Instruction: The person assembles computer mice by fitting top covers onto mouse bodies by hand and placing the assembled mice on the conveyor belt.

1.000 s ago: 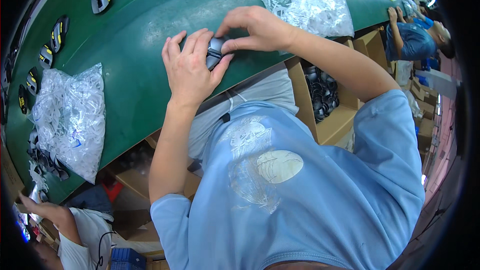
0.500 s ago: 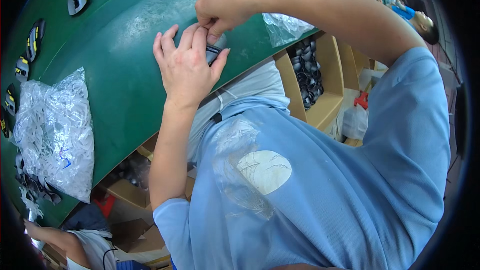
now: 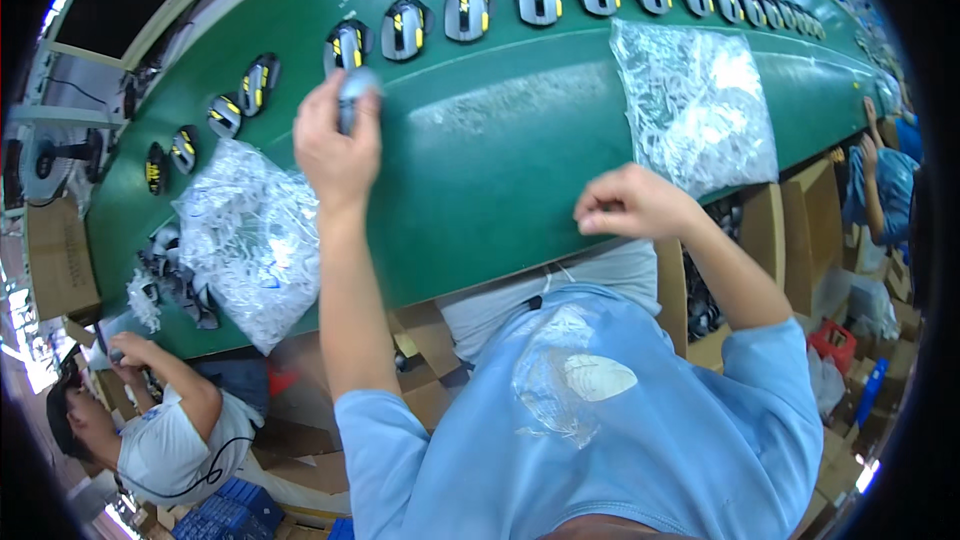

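My left hand (image 3: 338,145) is stretched over the left part of the green table, fingers and thumb closed round a grey computer mouse (image 3: 352,100). That mouse is slightly blurred and partly covered by my fingers. Just beyond it lies another mouse (image 3: 347,40), grey and black with yellow accents, in a long curved row of similar ones. My right hand (image 3: 632,205) hovers above the table's near edge with its fingers curled in. Whether anything sits inside those fingers is hidden. A clear bag of white pieces (image 3: 700,110) lies beyond and to the right of it.
The green table (image 3: 480,180) curves across the view. Another clear bag of white pieces (image 3: 250,240) lies left, beside loose dark parts (image 3: 180,275). Cardboard boxes (image 3: 765,260) stand below the near edge. A co-worker (image 3: 170,420) sits at lower left, others at far right.
My hands were together on the mouse near the table edge. Now my left hand has carried it away toward the row, and my right hand has let go. The view has swung, showing more table.
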The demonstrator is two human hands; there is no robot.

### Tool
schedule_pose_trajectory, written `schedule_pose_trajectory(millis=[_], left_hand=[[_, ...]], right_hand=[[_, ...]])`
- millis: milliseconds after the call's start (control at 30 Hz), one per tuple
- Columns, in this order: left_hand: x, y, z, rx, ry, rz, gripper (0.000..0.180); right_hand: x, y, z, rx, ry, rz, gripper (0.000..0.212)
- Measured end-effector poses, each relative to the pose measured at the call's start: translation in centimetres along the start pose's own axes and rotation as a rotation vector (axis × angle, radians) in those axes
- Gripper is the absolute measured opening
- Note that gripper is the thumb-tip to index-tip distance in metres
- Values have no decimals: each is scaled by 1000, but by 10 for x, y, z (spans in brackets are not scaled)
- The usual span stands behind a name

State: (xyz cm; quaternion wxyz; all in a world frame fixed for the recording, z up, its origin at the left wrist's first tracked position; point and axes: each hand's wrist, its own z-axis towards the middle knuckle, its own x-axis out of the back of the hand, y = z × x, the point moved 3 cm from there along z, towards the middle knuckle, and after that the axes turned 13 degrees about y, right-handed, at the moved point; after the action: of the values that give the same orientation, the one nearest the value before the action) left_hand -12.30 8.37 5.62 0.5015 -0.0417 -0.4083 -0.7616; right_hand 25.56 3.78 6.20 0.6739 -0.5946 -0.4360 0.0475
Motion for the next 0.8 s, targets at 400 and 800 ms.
schedule_pose_trajectory(millis=[400,800], left_hand=[[-133,-17,62,-175,-273,716,79],[-23,89,-98,-309,-388,132,73]], right_hand=[[89,40,-64,49,592,-233,18],[109,85,-3,-181,229,-606,21]])
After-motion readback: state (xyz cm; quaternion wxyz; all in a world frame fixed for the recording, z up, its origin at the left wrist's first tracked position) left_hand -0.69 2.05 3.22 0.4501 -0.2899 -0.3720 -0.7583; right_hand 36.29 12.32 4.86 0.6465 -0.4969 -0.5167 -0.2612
